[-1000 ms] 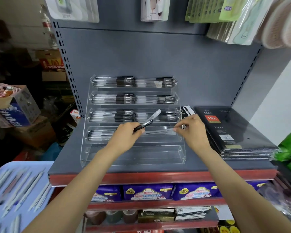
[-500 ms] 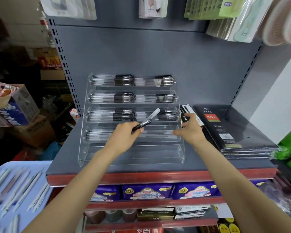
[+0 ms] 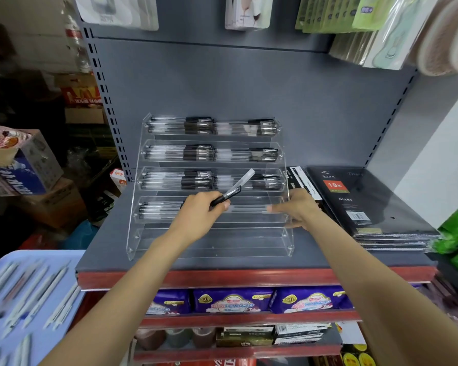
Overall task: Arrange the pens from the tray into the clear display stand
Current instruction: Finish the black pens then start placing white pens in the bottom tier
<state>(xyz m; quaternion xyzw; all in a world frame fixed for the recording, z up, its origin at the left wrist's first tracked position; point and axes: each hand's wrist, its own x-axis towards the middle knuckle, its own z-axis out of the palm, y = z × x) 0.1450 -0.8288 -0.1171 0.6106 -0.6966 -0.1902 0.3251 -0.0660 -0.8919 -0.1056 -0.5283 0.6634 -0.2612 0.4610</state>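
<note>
Pen [image 3: 232, 190] pinched in left hand [image 3: 201, 215], prob. over stand's [image 3: 212, 244] 4th tier.

The pen [image 3: 232, 190] I hold is black at the grip with a frosted clear cap. The display stand [image 3: 209, 241] is clear, its pens black and silver. The tray [image 3: 0, 260] is pale blue; the shelf [image 3: 111, 241] grey, edged red. The diary [image 3: 360, 202] is black with a red label.

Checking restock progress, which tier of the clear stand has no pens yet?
The bottom tier of the clear acrylic display stand; the four above hold pens.
</note>
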